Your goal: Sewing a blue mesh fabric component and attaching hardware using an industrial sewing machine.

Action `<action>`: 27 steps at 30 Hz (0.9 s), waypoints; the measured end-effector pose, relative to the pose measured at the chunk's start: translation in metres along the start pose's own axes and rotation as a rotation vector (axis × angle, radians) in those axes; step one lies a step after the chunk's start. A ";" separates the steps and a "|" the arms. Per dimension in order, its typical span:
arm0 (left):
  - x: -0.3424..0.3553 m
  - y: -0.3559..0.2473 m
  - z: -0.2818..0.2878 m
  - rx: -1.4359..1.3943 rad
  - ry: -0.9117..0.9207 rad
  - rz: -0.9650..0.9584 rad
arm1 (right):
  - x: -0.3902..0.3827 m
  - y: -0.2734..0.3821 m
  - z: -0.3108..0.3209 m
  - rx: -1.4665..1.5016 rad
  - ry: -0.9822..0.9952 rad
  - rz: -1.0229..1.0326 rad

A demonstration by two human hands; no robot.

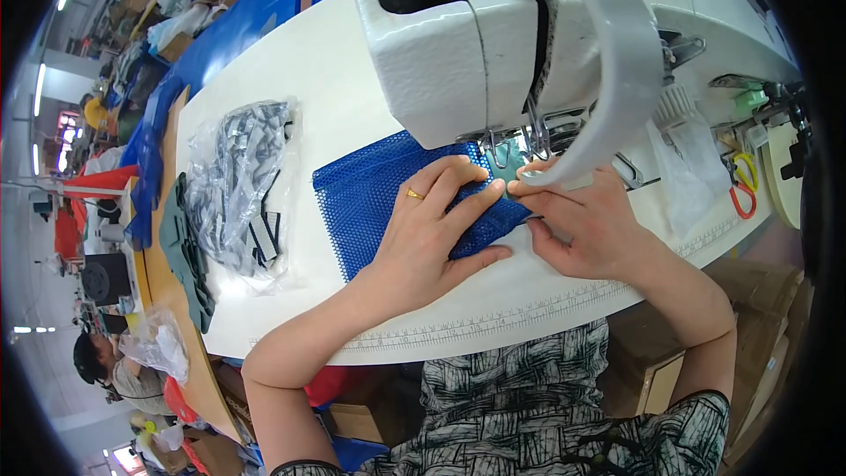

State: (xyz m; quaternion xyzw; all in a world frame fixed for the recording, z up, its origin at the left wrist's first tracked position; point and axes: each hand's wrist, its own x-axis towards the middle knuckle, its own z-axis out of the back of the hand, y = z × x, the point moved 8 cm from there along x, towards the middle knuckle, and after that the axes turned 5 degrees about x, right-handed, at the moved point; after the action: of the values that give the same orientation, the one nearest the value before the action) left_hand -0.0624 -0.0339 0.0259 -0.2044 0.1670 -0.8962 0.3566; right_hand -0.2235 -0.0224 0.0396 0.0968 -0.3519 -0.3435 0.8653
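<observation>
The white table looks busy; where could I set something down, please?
Bare tabletop lies between the plastic bag, blue mesh and sewing machine; another strip runs along the near edge. It's crowded beside the machine, around the left hand and right hand.

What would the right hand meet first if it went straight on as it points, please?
The right hand would probably meet the left hand, whose fingertips lie just ahead; depth there is unclear.

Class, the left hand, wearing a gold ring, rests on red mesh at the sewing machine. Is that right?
No: the head view shows the mesh is blue, not red. The left hand, wearing a gold ring, does rest on it at the sewing machine.
</observation>
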 end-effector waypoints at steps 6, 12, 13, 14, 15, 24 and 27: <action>0.002 0.004 0.002 -0.017 0.007 0.019 | 0.000 0.000 -0.001 -0.023 0.048 -0.005; 0.004 0.005 0.005 0.026 -0.044 0.002 | 0.001 -0.003 -0.001 -0.003 0.050 -0.034; 0.005 0.002 0.008 0.046 -0.059 -0.019 | 0.001 -0.003 -0.001 0.010 0.038 -0.029; 0.006 -0.001 0.011 0.067 -0.074 -0.040 | 0.002 -0.003 0.000 0.024 0.026 -0.024; 0.006 -0.002 0.012 0.065 -0.072 -0.040 | 0.001 -0.004 0.001 0.024 0.026 -0.027; -0.003 -0.029 0.010 -0.032 -0.042 -0.258 | -0.005 0.001 -0.006 0.090 0.137 0.002; 0.009 -0.015 0.019 0.053 -0.037 -0.034 | -0.004 0.006 -0.003 0.051 0.107 0.061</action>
State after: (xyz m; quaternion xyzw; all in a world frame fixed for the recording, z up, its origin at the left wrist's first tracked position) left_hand -0.0679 -0.0328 0.0510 -0.2144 0.1329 -0.9023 0.3497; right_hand -0.2206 -0.0150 0.0375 0.1263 -0.3166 -0.3022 0.8902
